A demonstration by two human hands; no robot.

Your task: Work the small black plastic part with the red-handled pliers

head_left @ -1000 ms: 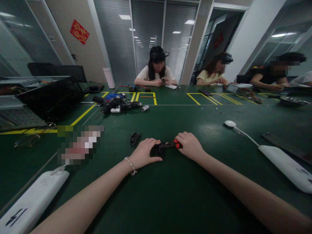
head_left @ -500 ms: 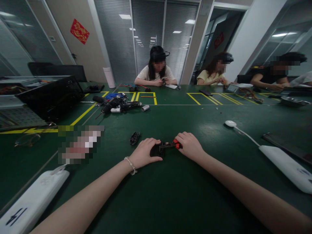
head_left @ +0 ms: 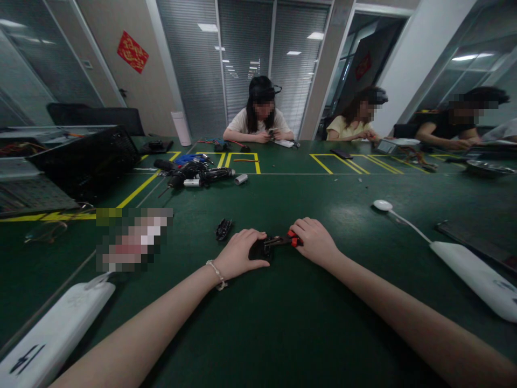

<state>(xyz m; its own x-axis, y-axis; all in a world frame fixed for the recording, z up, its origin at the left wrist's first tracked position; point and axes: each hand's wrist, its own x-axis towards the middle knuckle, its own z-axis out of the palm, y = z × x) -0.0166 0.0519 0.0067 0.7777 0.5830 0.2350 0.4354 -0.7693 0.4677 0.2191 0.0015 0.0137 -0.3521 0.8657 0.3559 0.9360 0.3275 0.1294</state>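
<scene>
One crosswise pair of pliers (head_left: 283, 241) points left, right grip (head_left: 315, 240) clasping it, left grip (head_left: 239, 252) pinching a black part (head_left: 257, 249).

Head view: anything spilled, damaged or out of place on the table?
No spill or clear damage shows on the green table. Mildly untidy: a small silver cylinder lies loose on its side beside a jumbled dark heap. A dark, jagged-looking piece lies apart just beyond the left hand; whether it is broken, I cannot tell.

Part (head_left: 257, 249) left of pliers (head_left: 279, 241), loose piece (head_left: 223, 229) behind it, farther left
</scene>
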